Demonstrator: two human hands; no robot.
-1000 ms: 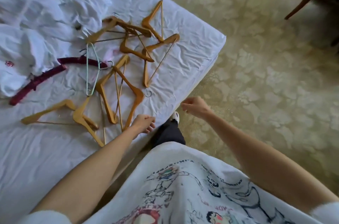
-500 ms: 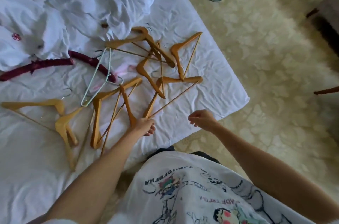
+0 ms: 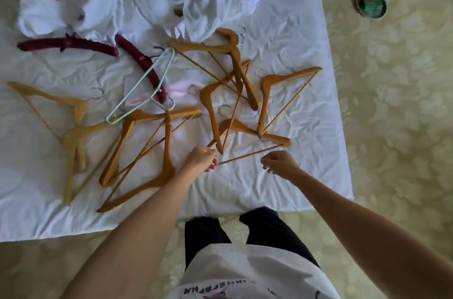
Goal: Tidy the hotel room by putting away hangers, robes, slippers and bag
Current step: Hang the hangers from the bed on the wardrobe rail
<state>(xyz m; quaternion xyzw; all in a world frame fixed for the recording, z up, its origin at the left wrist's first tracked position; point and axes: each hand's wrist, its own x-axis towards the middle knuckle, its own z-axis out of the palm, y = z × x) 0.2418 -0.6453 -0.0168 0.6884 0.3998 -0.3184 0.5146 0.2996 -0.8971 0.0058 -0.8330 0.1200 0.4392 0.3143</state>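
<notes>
Wooden hangers (image 3: 235, 70) scattered on bed (image 3: 306, 171). Left hand (image 3: 202, 158) grasps one hanger's end; right hand (image 3: 279, 162) loosely curled, holding nothing.

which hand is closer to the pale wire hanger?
Left. The left hand sits below and right of the pale wire hanger; the right hand is farther right, beyond the left.

tan wooden hangers (image 3: 235, 73), maroon padded hangers (image 3: 71, 45), white sheet (image 3: 282, 36)

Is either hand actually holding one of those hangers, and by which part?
The left hand grips the near corner of a wooden hanger, where its bar meets the arm. The right hand holds nothing.
</notes>
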